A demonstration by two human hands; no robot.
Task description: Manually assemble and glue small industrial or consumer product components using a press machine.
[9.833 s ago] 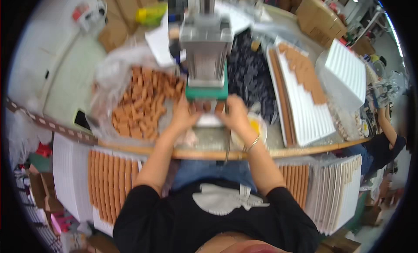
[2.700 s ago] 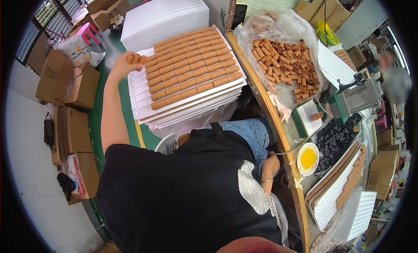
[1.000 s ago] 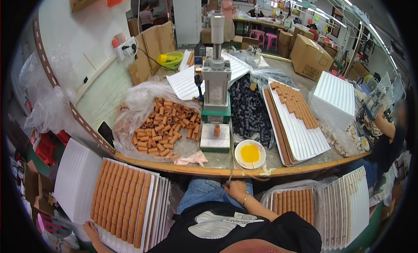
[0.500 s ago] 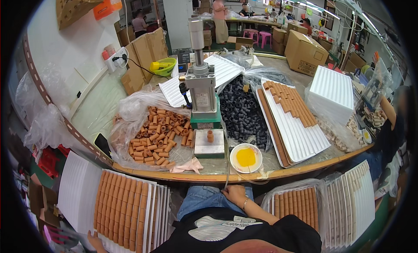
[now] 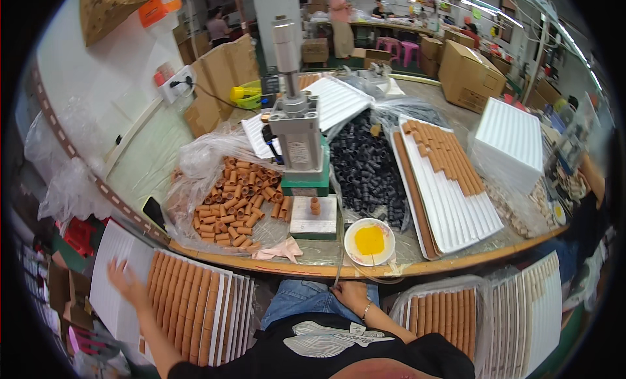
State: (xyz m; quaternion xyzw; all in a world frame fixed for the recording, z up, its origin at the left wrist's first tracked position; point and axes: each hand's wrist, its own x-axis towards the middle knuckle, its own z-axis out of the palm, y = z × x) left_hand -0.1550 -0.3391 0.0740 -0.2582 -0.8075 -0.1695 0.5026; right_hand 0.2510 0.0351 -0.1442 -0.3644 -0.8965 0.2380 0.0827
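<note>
My left hand [image 5: 126, 284] is raised with its fingers spread, holding nothing. It is over the white ribbed tray [image 5: 117, 245] at the lower left, beside rows of orange-brown tubes [image 5: 179, 301] set in a tray. My right hand [image 5: 352, 295] rests on my lap, fingers curled beside a thin cord. Whether the fingers hold anything is hidden. Ahead on the table stands a small press [image 5: 297, 134] with a metal cylinder on a green base. One brown ringed piece [image 5: 315, 206] stands upright on its metal plate [image 5: 300, 216].
Loose brown tubes [image 5: 238, 206] lie left of the press, dark fittings [image 5: 365, 170] right of it. A bowl [image 5: 385, 248] with yellow contents sits at the table's front edge. Farther right are a partly filled tray [image 5: 456, 196] and stacked white trays [image 5: 512, 134]. A co-worker's arm [image 5: 592, 177] shows at right.
My left hand has risen from the lower edge of the tray rows to over the white tray, fingers spreading. My right hand stays on my lap. The view has shifted slightly.
</note>
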